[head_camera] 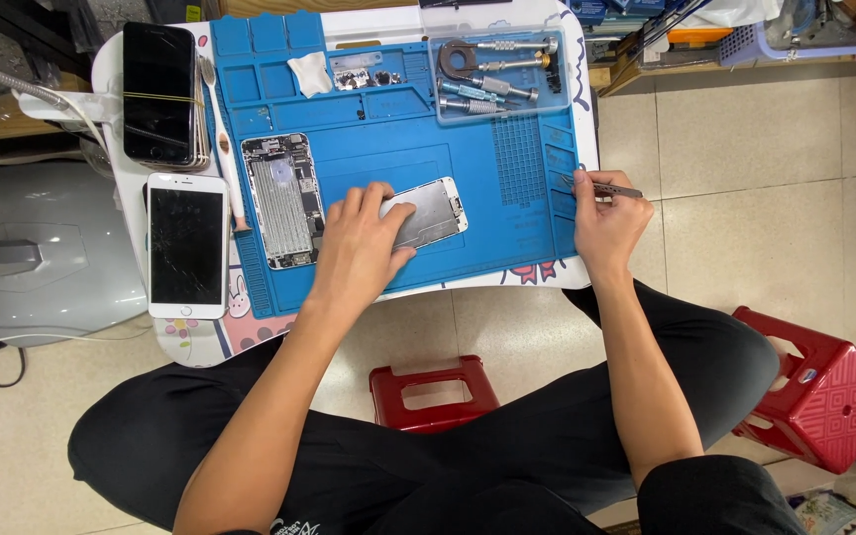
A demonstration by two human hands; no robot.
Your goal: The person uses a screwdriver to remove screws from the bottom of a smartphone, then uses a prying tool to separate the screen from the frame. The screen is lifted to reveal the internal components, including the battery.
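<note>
Repair bench seen from above. The left hand (361,241) lies flat, fingers spread, on the near end of a detached phone screen panel (435,211) that rests face down near the middle of the blue work mat (537,159). The right hand (606,220), at the mat's right edge, is closed on slim metal tweezers (606,187) whose tips overhang the desk (559,22) edge. Likely hazards: heavy palm pressure could crack the panel or slide it; a loosened grip could drop the tweezers to the floor. The opened phone body (282,200) lies just to the left, within reach of a careless sweep.
</note>
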